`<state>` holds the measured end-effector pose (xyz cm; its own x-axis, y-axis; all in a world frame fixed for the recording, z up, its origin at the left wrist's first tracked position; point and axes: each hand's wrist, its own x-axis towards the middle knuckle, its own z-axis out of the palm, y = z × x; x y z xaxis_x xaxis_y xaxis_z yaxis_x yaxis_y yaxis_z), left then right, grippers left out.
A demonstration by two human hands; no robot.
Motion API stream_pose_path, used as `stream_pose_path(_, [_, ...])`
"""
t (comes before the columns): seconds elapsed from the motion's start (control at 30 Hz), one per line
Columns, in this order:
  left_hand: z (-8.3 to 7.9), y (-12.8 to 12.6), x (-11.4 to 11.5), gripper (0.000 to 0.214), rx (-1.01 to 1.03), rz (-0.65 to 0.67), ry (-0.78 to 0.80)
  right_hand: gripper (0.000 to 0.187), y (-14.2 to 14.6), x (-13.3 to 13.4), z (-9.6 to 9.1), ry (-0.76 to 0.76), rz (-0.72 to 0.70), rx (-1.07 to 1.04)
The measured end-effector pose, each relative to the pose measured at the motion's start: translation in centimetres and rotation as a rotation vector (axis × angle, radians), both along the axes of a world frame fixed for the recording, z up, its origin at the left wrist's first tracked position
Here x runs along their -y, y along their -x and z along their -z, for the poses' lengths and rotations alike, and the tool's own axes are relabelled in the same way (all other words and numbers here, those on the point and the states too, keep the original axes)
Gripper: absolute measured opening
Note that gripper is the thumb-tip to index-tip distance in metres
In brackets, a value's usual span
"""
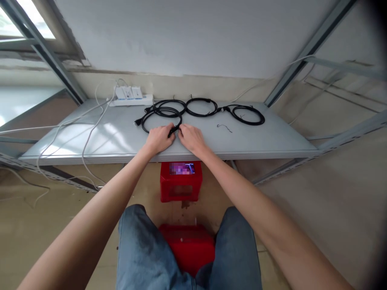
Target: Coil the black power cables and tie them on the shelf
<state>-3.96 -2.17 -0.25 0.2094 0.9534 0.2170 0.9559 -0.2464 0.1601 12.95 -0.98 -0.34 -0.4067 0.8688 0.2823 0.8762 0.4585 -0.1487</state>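
Both my hands rest on a grey shelf board near its front edge. My left hand and my right hand are closed side by side on the near part of a coiled black cable. Two more coiled black cables lie behind: one in the middle, one to the right. A small black twist tie lies loose to the right of my right hand.
A white power strip with white plugs and white wires sits at the back left. Metal rack posts slant up on both sides. A red stool with a small screen stands under the shelf, between my knees.
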Motion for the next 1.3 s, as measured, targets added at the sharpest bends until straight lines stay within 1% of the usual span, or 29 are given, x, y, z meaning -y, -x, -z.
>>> stream_pose_path(0.23, [0.0, -0.1, 0.0, 0.041, 0.011, -0.030, 0.026, 0.032, -0.1, -0.3, 0.0, 0.025, -0.065, -0.110])
stream_pose_path(0.53, [-0.1, 0.1, 0.1, 0.042, 0.009, 0.009, 0.009, 0.028, -0.4, -0.5, 0.2, 0.045, -0.093, -0.183])
stream_pose_path(0.63, [-0.3, 0.1, 0.3, 0.040, 0.007, 0.021, -0.003, 0.027, -0.4, -0.9, 0.3, 0.067, -0.091, -0.249])
stream_pose_path(0.7, [-0.4, 0.1, 0.3, 0.040, 0.003, 0.022, -0.002, 0.024, -0.4, -1.5, 0.5, 0.120, -0.088, -0.343])
stream_pose_path(0.77, [-0.4, 0.1, 0.3, 0.040, -0.001, 0.022, -0.003, 0.022, -0.4, -2.3, 0.8, 0.208, -0.099, -0.468])
stream_pose_path(0.9, [-0.4, 0.1, 0.3, 0.041, 0.002, 0.028, -0.010, 0.022, -0.1, -3.6, 1.6, 0.371, -0.161, -0.678])
stream_pose_path(1.0, [-0.5, 0.1, 0.4, 0.042, 0.010, 0.021, -0.004, 0.022, 0.1, -3.9, 1.8, 0.406, -0.170, -0.810])
stream_pose_path(1.07, [-0.5, 0.1, 0.4, 0.041, 0.010, 0.013, 0.002, 0.025, 0.1, -3.8, 1.6, 0.421, -0.178, -0.889])
stream_pose_path(1.17, [-0.6, 0.0, 0.4, 0.038, 0.006, 0.017, 0.008, 0.027, 0.0, -3.7, 0.9, 0.492, -0.177, -0.936])
stream_pose_path(1.3, [-0.5, 0.0, 0.3, 0.040, 0.009, 0.025, 0.007, 0.019, -0.2, -3.7, 0.3, 0.566, -0.161, -0.937])
